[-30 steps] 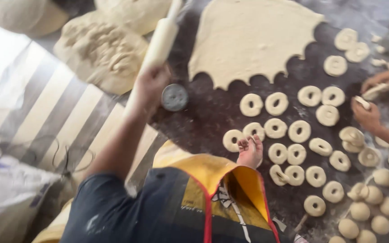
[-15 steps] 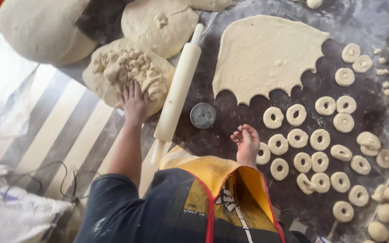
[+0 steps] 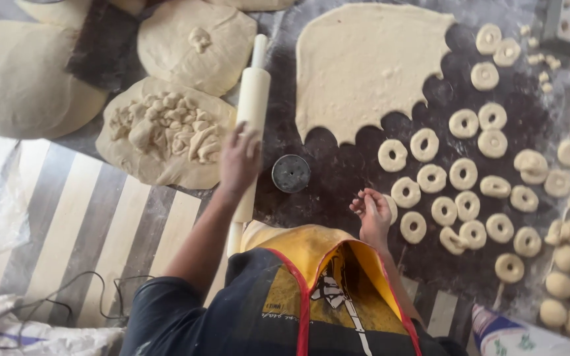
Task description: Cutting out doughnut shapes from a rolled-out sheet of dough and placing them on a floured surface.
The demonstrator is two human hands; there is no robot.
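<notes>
Moved: my left hand slid from scrap dough pile onto rolling pin.
Grip: left fingers loosely resting; right hand open, empty.

We get one head camera, looking steeply down, close over our dark worktable; no second view.

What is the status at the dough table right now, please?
Left hand on rolling pin. Right hand open, beside dough rings. Round cutter between hands, untouched.
</notes>
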